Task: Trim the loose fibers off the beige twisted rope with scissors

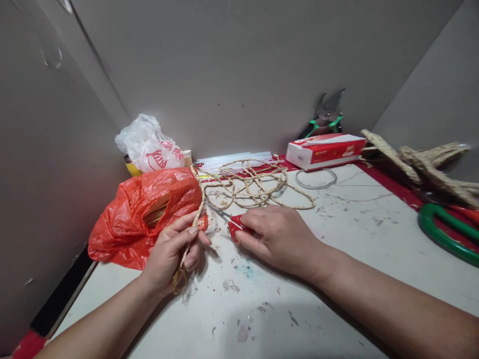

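Note:
My left hand (179, 247) pinches a braided straw cord (199, 209) between thumb and fingers. Loose strands of the cord hang below that hand. From there the cord runs up and trails off in loops (258, 187) across the table behind. My right hand (273, 234) is wrapped round the red handles of a small pair of scissors (235, 228), whose thin blades point left toward the cord. Just behind my left hand lies an orange plastic bag (127, 214), torn open over thin tan strips inside.
At the back are a white plastic bag (149, 144), clear sticks (232, 159), a red-and-white tissue box (325, 151), pruning shears (325, 117) and a grey wire ring (316, 186). Thick braids (422, 159) and a green handle (445, 234) lie right. Scraps dot the white table (318, 319).

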### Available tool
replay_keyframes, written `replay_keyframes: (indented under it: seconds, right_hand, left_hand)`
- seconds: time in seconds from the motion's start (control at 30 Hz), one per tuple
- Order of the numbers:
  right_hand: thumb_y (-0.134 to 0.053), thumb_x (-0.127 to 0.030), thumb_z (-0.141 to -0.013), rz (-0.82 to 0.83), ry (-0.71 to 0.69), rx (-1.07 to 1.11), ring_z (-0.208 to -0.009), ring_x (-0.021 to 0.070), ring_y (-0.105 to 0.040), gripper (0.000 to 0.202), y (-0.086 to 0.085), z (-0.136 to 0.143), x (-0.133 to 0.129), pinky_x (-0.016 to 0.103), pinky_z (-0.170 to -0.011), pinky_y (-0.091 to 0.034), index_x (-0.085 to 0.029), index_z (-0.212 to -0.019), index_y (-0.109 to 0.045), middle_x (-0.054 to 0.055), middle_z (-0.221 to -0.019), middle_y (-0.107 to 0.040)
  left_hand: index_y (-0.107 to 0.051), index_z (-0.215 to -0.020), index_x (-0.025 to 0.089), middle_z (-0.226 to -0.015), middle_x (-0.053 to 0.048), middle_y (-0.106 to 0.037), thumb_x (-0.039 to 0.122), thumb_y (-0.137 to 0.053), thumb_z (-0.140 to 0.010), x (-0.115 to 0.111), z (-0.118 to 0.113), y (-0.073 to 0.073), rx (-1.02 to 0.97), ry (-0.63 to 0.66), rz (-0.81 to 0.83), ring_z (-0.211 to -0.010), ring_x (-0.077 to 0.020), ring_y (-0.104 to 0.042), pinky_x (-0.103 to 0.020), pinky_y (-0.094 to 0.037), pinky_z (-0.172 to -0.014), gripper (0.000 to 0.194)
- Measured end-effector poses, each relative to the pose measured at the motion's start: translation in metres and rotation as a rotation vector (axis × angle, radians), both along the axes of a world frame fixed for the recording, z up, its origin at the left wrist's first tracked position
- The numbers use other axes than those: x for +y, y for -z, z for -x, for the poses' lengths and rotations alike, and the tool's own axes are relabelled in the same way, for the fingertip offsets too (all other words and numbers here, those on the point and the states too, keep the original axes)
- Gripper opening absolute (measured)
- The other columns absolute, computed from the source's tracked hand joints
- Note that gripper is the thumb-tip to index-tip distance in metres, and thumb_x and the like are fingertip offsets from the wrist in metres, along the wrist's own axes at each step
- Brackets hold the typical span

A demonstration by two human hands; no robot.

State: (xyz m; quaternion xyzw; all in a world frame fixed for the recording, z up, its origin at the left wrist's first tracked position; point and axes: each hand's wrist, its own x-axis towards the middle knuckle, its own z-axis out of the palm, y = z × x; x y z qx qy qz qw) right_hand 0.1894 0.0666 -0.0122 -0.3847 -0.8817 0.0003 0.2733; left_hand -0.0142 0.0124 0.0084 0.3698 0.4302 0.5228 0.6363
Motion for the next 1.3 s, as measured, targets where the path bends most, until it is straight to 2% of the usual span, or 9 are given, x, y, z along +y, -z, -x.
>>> replay_keyframes:
  seconds: [0.1,0.23,0.43,0.57,0.7,0.83,1.0,1.17,1.3]
  right_hand:
    - [-0.053,-0.042,-0.079,0.06,0.048,0.017,-0.055,0.013,-0.047,0.028,-0.0009,-0.0008,0.0006,0.027,-0.056,-0.024,-0.019,-0.064,-0.059,0.001,-0.061,-0.059]
    - [-0.055,-0.043,-0.076,0.082,0.042,-0.029,-0.059,0.0142,-0.049,0.025,-0.0024,0.0002,-0.001,0.027,-0.057,-0.024,-0.019,-0.071,-0.061,0.001,-0.066,-0.061]
    - [-0.049,-0.038,-0.085,0.038,0.036,-0.125,-0.055,0.0129,-0.047,0.031,-0.0017,0.0007,0.0015,0.028,-0.057,-0.023,-0.019,-0.065,-0.06,0.001,-0.061,-0.06]
    - [-0.048,-0.035,-0.087,0.046,0.016,-0.054,-0.053,0.0117,-0.046,0.031,-0.0001,-0.0004,0.0038,0.027,-0.056,-0.024,-0.019,-0.063,-0.06,0.0,-0.059,-0.059]
    - [-0.047,-0.032,-0.086,0.007,-0.027,0.06,-0.053,0.011,-0.045,0.031,0.0014,-0.0017,0.003,0.026,-0.055,-0.025,-0.018,-0.062,-0.059,0.0,-0.057,-0.058]
    - [-0.051,-0.035,-0.08,0.023,-0.093,0.043,-0.052,0.0111,-0.042,0.028,0.0018,-0.0006,-0.0001,0.026,-0.055,-0.024,-0.018,-0.059,-0.057,0.0,-0.055,-0.055]
    - [-0.054,-0.037,-0.073,0.177,-0.068,0.049,-0.05,0.0099,-0.036,0.026,-0.0016,0.0032,-0.0035,0.026,-0.052,-0.02,-0.019,-0.055,-0.052,-0.001,-0.053,-0.052]
    - [-0.053,-0.034,-0.073,0.308,-0.057,0.031,-0.048,0.0086,-0.031,0.026,-0.0048,0.0047,-0.0053,0.026,-0.05,-0.018,-0.019,-0.053,-0.046,-0.003,-0.05,-0.048]
    - [-0.052,-0.035,-0.074,0.266,-0.054,0.039,-0.049,0.0089,-0.034,0.026,-0.003,0.0045,-0.0056,0.026,-0.052,-0.018,-0.019,-0.054,-0.048,-0.003,-0.052,-0.049]
  left_hand:
    - [-0.06,-0.115,0.014,-0.065,-0.002,-0.064,0.019,-0.061,-0.079,-0.0001,0.0003,-0.0014,-0.007,0.014,0.001,-0.033,-0.0018,-0.036,-0.014,-0.026,-0.034,0.037]
    - [-0.056,-0.12,0.014,-0.063,-0.002,-0.063,0.019,-0.059,-0.08,-0.0002,0.0008,0.0002,-0.004,0.04,-0.005,-0.032,-0.0025,-0.036,-0.014,-0.026,-0.033,0.04]
    - [-0.052,-0.125,0.017,-0.065,-0.003,-0.064,0.017,-0.054,-0.083,-0.0003,0.0017,0.0025,-0.031,0.093,0.02,-0.033,-0.0028,-0.035,-0.014,-0.027,-0.033,0.042]
    - [-0.054,-0.123,0.015,-0.065,-0.003,-0.063,0.018,-0.051,-0.085,-0.0001,0.0024,0.0004,-0.059,0.113,0.029,-0.032,-0.0021,-0.03,-0.014,-0.023,-0.031,0.039]
    - [-0.057,-0.118,0.01,-0.063,-0.003,-0.06,0.023,-0.046,-0.086,0.0004,0.0038,-0.0012,-0.092,0.105,0.08,-0.032,-0.002,-0.027,-0.014,-0.022,-0.031,0.036]
    - [-0.062,-0.105,0.009,-0.059,-0.005,-0.06,0.025,-0.044,-0.083,0.0009,0.0058,-0.0005,-0.095,0.065,0.075,-0.033,-0.0035,-0.027,-0.015,-0.022,-0.034,0.033]
    - [-0.063,-0.073,0.008,-0.058,-0.004,-0.057,0.026,-0.049,-0.085,0.0001,0.0036,-0.0004,0.026,0.066,0.029,-0.035,-0.0016,-0.026,-0.017,-0.022,-0.036,0.026]
    - [-0.064,-0.086,0.011,-0.069,-0.003,-0.061,0.024,-0.055,-0.085,-0.0001,-0.0007,-0.001,0.056,-0.002,-0.034,-0.036,-0.0008,-0.029,-0.016,-0.022,-0.035,0.015]
    - [-0.062,-0.075,0.01,-0.065,-0.003,-0.058,0.026,-0.055,-0.085,0.0001,0.0014,-0.0006,0.05,0.034,-0.015,-0.034,0.0004,-0.026,-0.016,-0.019,-0.034,0.021]
